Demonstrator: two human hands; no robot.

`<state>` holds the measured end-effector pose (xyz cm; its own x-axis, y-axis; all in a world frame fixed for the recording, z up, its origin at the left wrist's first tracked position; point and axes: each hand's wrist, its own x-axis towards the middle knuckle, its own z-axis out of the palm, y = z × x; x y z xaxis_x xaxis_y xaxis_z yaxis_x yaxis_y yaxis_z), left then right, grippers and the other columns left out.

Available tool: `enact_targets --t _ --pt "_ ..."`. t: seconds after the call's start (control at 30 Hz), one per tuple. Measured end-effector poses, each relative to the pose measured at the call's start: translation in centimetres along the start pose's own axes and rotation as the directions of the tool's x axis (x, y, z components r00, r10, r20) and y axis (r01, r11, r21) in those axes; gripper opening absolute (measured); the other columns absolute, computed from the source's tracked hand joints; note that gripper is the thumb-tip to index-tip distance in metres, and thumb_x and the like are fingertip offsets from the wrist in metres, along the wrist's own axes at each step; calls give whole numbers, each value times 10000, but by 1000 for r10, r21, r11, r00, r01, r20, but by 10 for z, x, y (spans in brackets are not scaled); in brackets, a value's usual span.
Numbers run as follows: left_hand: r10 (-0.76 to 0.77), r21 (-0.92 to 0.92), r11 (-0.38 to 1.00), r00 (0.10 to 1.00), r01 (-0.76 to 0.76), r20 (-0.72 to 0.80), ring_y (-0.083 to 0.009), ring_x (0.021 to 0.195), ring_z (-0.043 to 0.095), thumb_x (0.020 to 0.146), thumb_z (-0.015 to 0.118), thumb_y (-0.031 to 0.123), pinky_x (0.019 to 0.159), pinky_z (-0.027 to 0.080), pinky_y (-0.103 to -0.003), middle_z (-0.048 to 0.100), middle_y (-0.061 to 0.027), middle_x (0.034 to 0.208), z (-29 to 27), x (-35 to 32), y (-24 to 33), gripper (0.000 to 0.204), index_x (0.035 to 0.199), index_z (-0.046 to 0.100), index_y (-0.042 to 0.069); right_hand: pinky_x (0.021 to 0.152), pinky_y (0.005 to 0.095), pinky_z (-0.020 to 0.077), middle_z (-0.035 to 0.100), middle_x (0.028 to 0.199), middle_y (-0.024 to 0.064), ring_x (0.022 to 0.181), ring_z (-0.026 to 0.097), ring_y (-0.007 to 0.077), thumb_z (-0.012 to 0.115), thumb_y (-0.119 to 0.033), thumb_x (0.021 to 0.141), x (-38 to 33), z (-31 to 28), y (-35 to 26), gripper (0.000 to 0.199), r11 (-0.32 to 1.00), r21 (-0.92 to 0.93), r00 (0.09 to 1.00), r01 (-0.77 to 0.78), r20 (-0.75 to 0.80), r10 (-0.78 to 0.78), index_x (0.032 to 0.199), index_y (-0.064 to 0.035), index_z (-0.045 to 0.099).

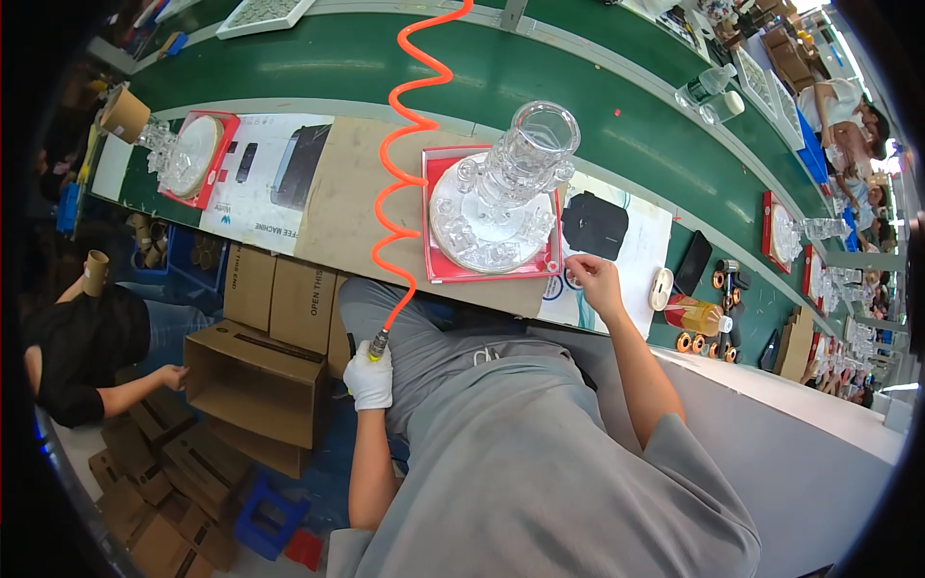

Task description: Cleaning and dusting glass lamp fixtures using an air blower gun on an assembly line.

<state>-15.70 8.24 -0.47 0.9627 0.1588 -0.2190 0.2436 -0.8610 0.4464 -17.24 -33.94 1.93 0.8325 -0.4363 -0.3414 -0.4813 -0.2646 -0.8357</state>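
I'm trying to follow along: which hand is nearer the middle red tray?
Right. The right hand is by the near right corner of the red tray; the left hand is farther off, lower left.

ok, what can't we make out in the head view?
- Left hand: its gloved fingers cover whatever lies below the metal fitting.
- Right hand: fingertips too small to tell whether they hold anything.
- Orange coiled hose: upper end cut off by the top edge.
- White disc: partly hidden by the clear glass vessel.
- Far-right glass pieces: small and squeezed near the fisheye rim, details unreadable.
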Motion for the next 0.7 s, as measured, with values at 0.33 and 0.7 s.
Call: enact_targets --t 0.33,0.7 --pt "34 32 999 999 -33 -13 -379 661 627 804 673 304 588 476 -470 631 -159 666 2 2 3 198 794 621 114 626 216 452 673 776 20 673 547 53 619 -151 914 -5 5 -16 184 992 127 1000 -17 1 16 971 -6 716" --pt "16 38 999 1000 -16 14 -366 655 632 811 674 323 595 478 -461 633 -147 666 6 4 2 224 803 625 105 765 256 512 685 964 118 872 666 157 543 -82 949 -11 -4 -24 144 901 398 978 -175 173 114 1017 31 600"
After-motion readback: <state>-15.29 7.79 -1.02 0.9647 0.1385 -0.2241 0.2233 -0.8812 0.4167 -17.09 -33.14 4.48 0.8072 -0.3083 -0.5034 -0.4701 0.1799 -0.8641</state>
